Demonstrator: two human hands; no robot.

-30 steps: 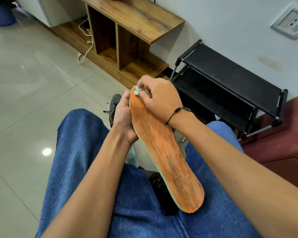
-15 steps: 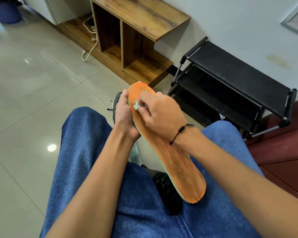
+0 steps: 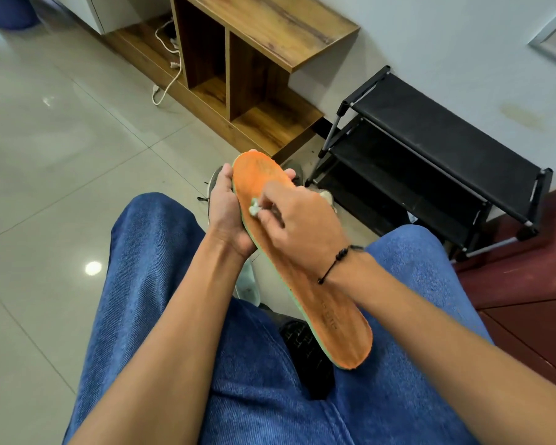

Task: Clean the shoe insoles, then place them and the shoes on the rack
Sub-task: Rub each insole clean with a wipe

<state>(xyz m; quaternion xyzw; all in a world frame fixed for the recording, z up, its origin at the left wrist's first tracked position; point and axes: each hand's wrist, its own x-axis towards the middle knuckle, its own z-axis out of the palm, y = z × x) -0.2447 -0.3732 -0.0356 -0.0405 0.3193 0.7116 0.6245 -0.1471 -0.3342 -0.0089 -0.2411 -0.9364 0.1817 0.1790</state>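
The orange insole [image 3: 305, 268] is held over the lap in the left hand [image 3: 227, 213], gripped at its toe end; the small white wad [image 3: 254, 207] pinched by the right hand [image 3: 297, 223] has been drawn down from the toe toward the midfoot. Beyond lie tiled floor [image 3: 61, 149], a wooden shelf unit [image 3: 257, 59] and the black rack [image 3: 430, 149]. A shoe [image 3: 214, 184] is mostly hidden behind the hands.

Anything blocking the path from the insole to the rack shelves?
Nothing visible does. The orange insole is held up by the left hand over the lap while the right hand rubs it with a small white wad. The black rack shelves look bare.
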